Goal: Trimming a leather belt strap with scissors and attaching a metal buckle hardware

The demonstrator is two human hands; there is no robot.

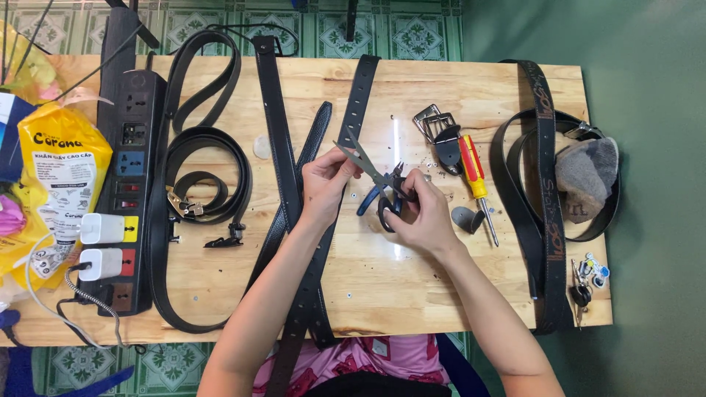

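The right hand [423,213] grips the scissors [375,176] by their handles. The left hand [323,180] pinches the blades; keep its fingertips off the edges.

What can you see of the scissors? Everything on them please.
The scissors have grey metal blades and dark handles with blue trim. They are held above the wooden table, blades open and pointing up-left. The left hand pinches near one blade; the right hand grips the handle loops. A black belt runs beneath them. Pivot details are too small to tell.
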